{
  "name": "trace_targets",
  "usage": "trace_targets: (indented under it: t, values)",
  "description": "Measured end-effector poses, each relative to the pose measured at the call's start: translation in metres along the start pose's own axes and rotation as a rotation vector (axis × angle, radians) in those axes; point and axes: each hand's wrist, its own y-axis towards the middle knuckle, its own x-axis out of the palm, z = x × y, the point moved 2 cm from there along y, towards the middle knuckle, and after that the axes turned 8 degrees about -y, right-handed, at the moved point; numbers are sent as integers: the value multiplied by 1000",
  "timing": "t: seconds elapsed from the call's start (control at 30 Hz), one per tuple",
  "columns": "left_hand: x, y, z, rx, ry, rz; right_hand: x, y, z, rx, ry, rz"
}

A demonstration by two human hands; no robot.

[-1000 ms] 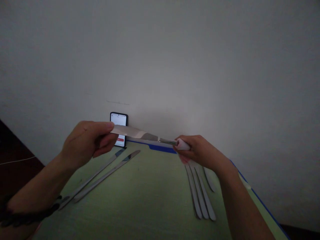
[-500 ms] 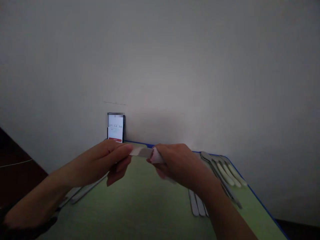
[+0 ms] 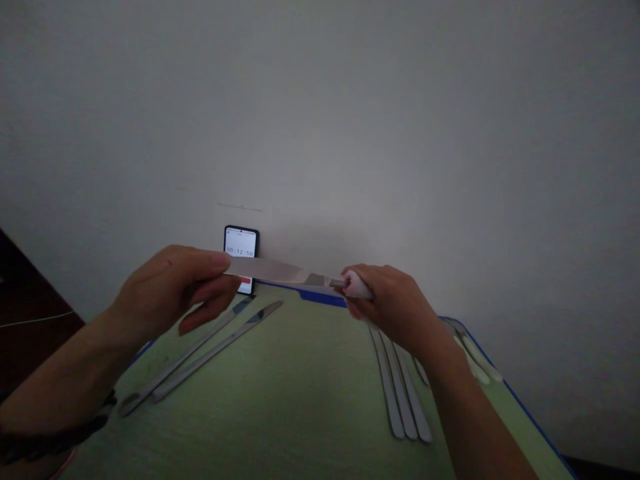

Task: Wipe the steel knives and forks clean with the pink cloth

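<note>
A silver table knife [image 3: 273, 270] is held level above the table, its broad blade to the left. My left hand [image 3: 173, 287] is closed on the blade's tip, pinching it between thumb and fingers. My right hand [image 3: 393, 297] is closed round a pale pinkish cloth [image 3: 357, 285], which wraps the knife's handle. The handle's far end is hidden in the cloth and hand. Below my left hand, two more knives [image 3: 220, 350] lie slanted on the table. Several silver handles [image 3: 400, 393] lie side by side below my right hand.
The light green table [image 3: 300, 400] has a blue edge and stands against a grey wall [image 3: 320, 133]. A phone [image 3: 241, 241] showing a timer leans on the wall behind the blade. White-handled cutlery [image 3: 480, 360] lies at the right edge, partly behind my right arm.
My hands have moved farther apart and slightly up, the right one with the cloth toward the handle. Much more of the blade shows between them. The view has shifted a little.
</note>
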Motion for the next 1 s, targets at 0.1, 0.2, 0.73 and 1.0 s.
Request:
trace_targets:
  t: [0.1,0.2,0.73,1.0]
  values:
    - [-8,-5,2,-2,-126,77,-7,-5,12,-26,55,72]
    - [-14,-4,-1,-4,-157,66,-16,-10,20,1,126,103]
    - [36,-5,-14,-60,227,-549,-3,-3,-33,-73,-16,-275]
    - [67,-4,-13,115,332,-516,1,-10,-59,-105,-11,-332]
